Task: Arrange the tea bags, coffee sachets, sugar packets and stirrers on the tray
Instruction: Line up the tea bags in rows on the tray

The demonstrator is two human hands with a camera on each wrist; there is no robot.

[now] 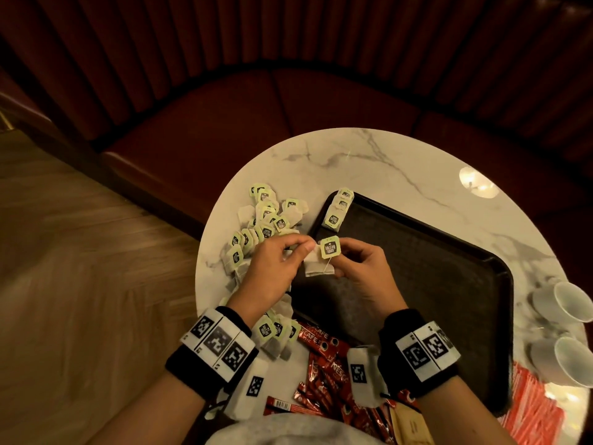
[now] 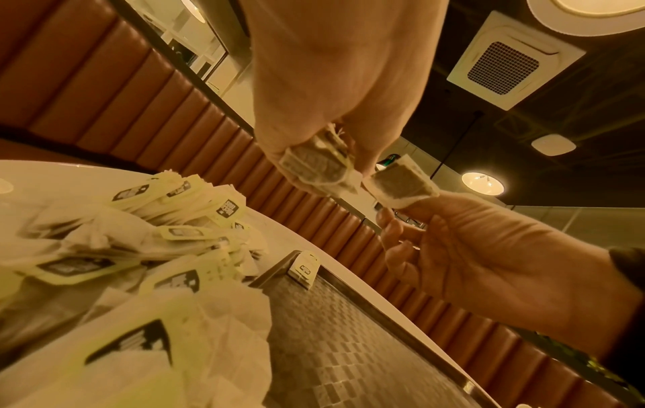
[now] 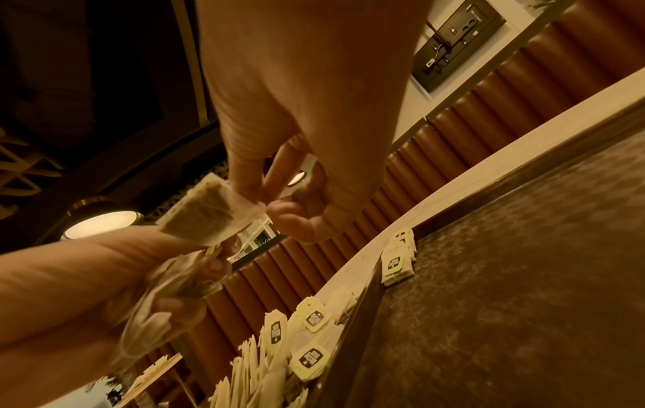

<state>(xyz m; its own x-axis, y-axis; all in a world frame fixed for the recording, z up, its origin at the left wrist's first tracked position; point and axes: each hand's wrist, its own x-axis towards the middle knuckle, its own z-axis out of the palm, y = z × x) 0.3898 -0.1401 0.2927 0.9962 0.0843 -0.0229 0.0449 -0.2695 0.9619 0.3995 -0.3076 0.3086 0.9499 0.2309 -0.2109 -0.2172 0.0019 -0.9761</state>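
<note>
two hands meeting above the near-left rim of the dark tray (image 1: pixel 449 277): left hand (image 1: pixel 272 268) pinching one tea bag (image 2: pixel 316 165) and gripping crumpled others under the palm, right hand (image 1: pixel 362 264) pinching the tea bag with the green tag (image 1: pixel 330 248) by thumb and fingertips, string dangling. held clear of the round marble counter (image 1: pixel 369 162). most of the tray floor bare and open to the right; only a short row of tea bags (image 1: pixel 338 207) lined along its far-left corner, against the rim. loose heap of tea bags (image 1: pixel 266 226) spread left of the tray, reaching the counter's left edge; more near the left wrist. tag print dark on green, not readable for sure. red coffee sachets (image 1: pixel 324 354) piled at the near edge, "nescafe" legible in part. orange-striped packets (image 1: pixel 532 406) near right, beside the tray. two white cups (image 1: pixel 564 332) on their sides at the right edge. padded bench behind.
</note>
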